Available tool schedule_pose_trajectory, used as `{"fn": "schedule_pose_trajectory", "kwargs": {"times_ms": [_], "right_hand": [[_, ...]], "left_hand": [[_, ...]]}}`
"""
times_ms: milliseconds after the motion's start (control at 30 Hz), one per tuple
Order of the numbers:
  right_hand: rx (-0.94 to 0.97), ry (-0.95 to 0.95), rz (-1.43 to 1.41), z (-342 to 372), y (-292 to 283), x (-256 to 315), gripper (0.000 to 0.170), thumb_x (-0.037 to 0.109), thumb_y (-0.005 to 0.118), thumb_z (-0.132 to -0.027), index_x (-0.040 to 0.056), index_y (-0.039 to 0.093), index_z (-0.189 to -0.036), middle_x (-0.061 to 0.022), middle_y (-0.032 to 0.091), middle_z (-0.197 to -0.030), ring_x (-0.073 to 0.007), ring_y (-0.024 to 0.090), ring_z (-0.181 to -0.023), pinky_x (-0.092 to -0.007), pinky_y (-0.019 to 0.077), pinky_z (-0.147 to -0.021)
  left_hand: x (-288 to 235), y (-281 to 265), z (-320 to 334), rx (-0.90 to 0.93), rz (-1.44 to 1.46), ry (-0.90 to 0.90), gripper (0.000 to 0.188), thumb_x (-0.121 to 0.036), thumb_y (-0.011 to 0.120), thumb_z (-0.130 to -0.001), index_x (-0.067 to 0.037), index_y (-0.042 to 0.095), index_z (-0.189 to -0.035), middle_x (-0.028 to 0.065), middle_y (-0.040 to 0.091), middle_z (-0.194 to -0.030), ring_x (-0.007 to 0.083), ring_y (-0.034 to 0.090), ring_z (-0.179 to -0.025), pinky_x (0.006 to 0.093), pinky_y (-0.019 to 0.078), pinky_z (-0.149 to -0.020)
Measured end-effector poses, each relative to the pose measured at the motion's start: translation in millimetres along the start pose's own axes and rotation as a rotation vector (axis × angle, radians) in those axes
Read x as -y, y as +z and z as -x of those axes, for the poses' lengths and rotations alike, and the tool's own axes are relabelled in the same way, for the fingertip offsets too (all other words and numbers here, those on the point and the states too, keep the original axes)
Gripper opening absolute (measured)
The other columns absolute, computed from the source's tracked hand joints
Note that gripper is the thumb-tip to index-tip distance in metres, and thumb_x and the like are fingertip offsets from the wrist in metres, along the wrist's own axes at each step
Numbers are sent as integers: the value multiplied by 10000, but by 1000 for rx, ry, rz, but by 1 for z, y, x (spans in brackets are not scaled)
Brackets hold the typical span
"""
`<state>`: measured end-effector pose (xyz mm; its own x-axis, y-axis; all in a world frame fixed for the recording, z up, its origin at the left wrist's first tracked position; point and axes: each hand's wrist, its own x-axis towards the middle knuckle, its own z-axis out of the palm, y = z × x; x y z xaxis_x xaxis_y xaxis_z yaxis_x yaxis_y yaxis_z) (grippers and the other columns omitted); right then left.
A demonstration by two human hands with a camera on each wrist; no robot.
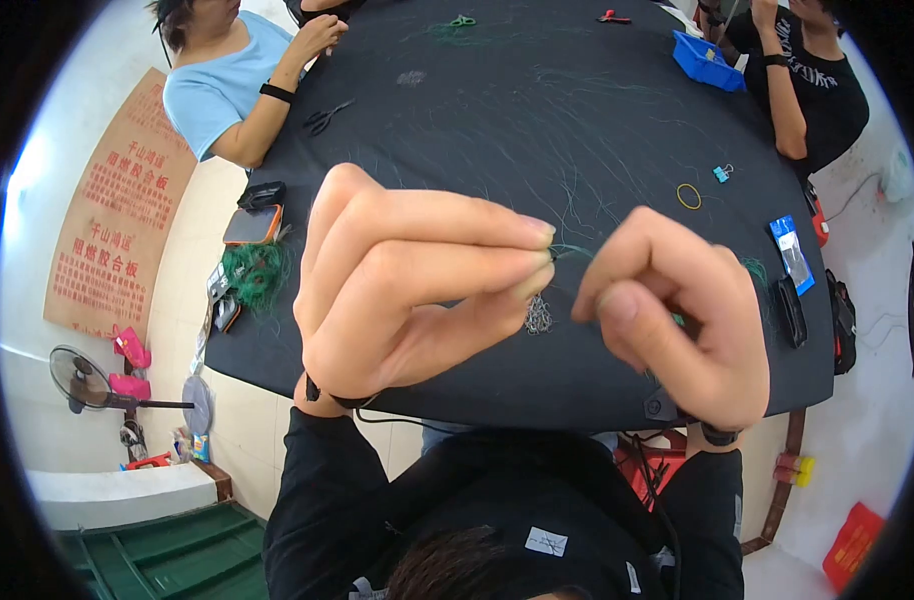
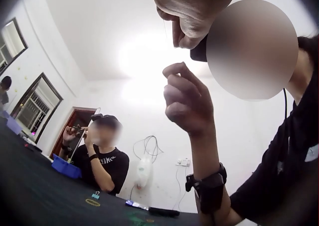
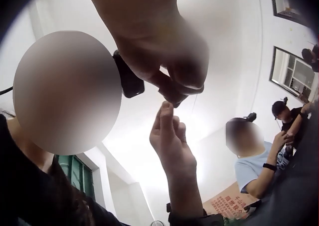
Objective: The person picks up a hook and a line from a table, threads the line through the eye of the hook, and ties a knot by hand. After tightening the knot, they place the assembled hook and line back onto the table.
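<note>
Raised over the table, my left hand (image 1: 397,275) pinches the end of a fine green thread (image 1: 574,249) between thumb and fingertips. A tiny dark piece shows at those fingertips; what it is, I cannot tell. The thread runs across to my right hand (image 1: 682,310), whose index finger and thumb curl round it, with a bit of green showing inside the curl. Both hands also appear close together in the left wrist view, fingertips near each other. Below and behind the left fingertips lies a small pile of silvery wire-like metal pieces (image 1: 539,318), partly hidden.
Loose green threads spread over the dark tablecloth (image 1: 437,140). A green thread tangle (image 1: 257,272) and black scissors (image 1: 327,118) lie left. To the right are a yellow ring (image 1: 688,196), a teal binder clip (image 1: 723,174) and a blue packet (image 1: 792,255). Two people sit across, beside a blue bin (image 1: 705,62).
</note>
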<state>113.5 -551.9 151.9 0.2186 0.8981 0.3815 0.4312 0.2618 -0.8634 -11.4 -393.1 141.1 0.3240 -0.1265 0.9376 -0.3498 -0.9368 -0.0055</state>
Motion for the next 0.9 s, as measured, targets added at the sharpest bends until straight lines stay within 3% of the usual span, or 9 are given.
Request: {"fn": "schedule_pose_trajectory", "kwargs": {"times_ms": [167, 233, 500, 667, 800, 867, 900], "right_hand": [[-58, -212, 280, 4, 10, 4, 61, 53, 635, -751, 8, 594, -759, -47, 572, -596, -108, 503, -463, -223, 329, -424], [-94, -251, 334, 5, 14, 4, 102, 23, 692, -662, 13, 611, -722, -63, 595, -623, -149, 495, -468, -239, 344, -419], [-196, -426, 486, 12, 18, 9, 187, 32, 745, -563, 1, 627, -704, -70, 588, -584, -144, 433, -441, -239, 308, -404], [-197, -538, 523, 15, 9, 18, 203, -30, 701, -598, -29, 624, -786, -81, 591, -618, -135, 453, -465, -239, 300, -436], [-258, -716, 559, -3, -13, 6, 166, -70, 629, -698, -44, 614, -862, -69, 575, -650, -104, 433, -511, -223, 283, -465], [-302, -657, 527, -8, -20, 1, 143, -76, 617, -738, -42, 614, -876, -59, 572, -682, -78, 432, -540, -203, 286, -478], [-339, -519, 436, -7, -13, -2, 129, -73, 623, -750, -38, 616, -874, -53, 576, -707, -62, 439, -557, -188, 295, -485]], "left_hand": [[1, 0, 1, 12, -10, -5, 173, -78, 738, -695, -58, 601, -799, 95, 659, -801, 116, 494, -594, 249, 320, -556], [2, 0, 2, 12, -5, 7, 171, -74, 737, -696, -59, 602, -801, 96, 660, -806, 115, 488, -588, 250, 321, -556], [2, 1, 2, 25, -12, 21, 176, -68, 743, -688, -62, 606, -797, 85, 663, -801, 115, 515, -589, 251, 310, -550], [2, 8, 4, 23, 18, 42, 225, -83, 777, -618, -61, 629, -786, 72, 675, -809, 114, 524, -595, 254, 301, -541], [-10, 10, -4, 130, -33, 65, 220, -136, 762, -501, -65, 644, -673, 44, 679, -716, 88, 549, -598, 258, 280, -516], [-9, 10, -3, 123, 0, 120, 184, -130, 748, -510, -71, 636, -644, 34, 677, -711, 81, 524, -565, 249, 274, -507], [-8, 10, -2, 107, 18, 146, 169, -128, 742, -514, -74, 631, -630, 30, 675, -709, 78, 511, -549, 244, 272, -504]]}}
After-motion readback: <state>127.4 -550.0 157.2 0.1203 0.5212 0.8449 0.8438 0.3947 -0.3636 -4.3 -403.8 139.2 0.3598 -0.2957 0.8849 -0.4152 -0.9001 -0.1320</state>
